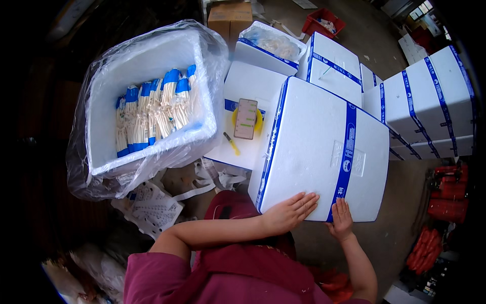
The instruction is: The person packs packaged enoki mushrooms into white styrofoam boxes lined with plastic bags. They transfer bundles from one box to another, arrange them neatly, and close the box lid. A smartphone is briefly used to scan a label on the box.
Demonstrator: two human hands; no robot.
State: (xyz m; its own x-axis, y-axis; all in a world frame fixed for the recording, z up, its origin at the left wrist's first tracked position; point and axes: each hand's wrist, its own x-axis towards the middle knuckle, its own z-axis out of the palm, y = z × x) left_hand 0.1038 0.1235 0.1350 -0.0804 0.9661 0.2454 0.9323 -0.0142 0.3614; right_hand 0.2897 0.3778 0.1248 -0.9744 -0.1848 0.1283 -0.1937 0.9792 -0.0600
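A large white polystyrene foam box [303, 140], closed and sealed with blue printed tape [345, 152], lies in front of me. My left hand [292, 212] rests flat on the box near its front edge, to the left of the tape strip. At the front end of that strip, my right hand [341, 220] lies with its fingers pointing up along the tape. Neither hand grasps anything. To the left stands an open foam box [98, 125] lined with a clear plastic bag [79, 167]. Inside it are several bundles of thin pale mushrooms [152, 114] in blue-and-clear packaging.
A smartphone [246, 118] leans on a yellow tape roll [259, 121] beside a yellow utility knife [232, 144], all on another foam box [252, 78]. Taped foam boxes [425, 95] are stacked at right. A red crate [321, 22] and a cardboard box [229, 19] stand behind.
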